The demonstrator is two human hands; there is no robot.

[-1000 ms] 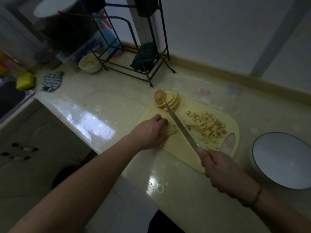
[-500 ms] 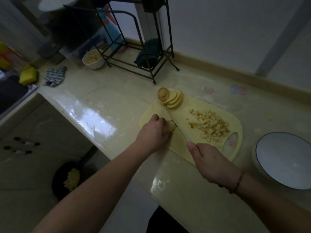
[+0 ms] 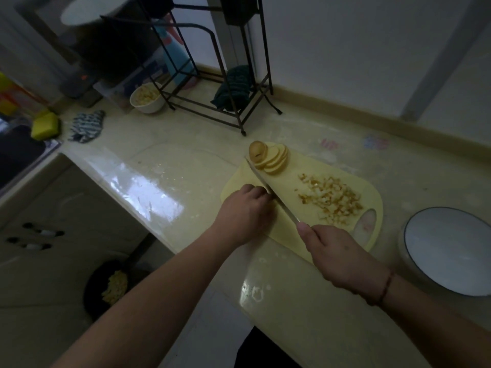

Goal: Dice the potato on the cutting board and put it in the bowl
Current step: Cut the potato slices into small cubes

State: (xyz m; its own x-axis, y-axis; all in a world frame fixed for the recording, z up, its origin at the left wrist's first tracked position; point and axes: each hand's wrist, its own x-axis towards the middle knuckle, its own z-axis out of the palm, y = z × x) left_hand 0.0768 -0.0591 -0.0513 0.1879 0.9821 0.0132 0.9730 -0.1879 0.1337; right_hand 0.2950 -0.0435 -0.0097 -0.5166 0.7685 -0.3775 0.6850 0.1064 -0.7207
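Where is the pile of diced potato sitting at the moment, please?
In the head view, the diced potato lies on the right half of the cutting board, right of the knife and left of the bowl.

Counter (image 3: 186, 160): glossy, smooth, stone-like, bright glare at 9 o'clock. Cutting board (image 3: 297, 208): matt yellow plastic. Knife (image 3: 268, 188) blade: shiny metal. Bowl (image 3: 449, 251) at 3 o'clock: smooth glazed ceramic. Rack (image 3: 212, 75): black metal wire. Rag (image 3: 86, 125): striped cloth.

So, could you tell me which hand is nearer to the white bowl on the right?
Right. The right hand grips the knife just left of the bowl; the left hand rests farther left on the board.
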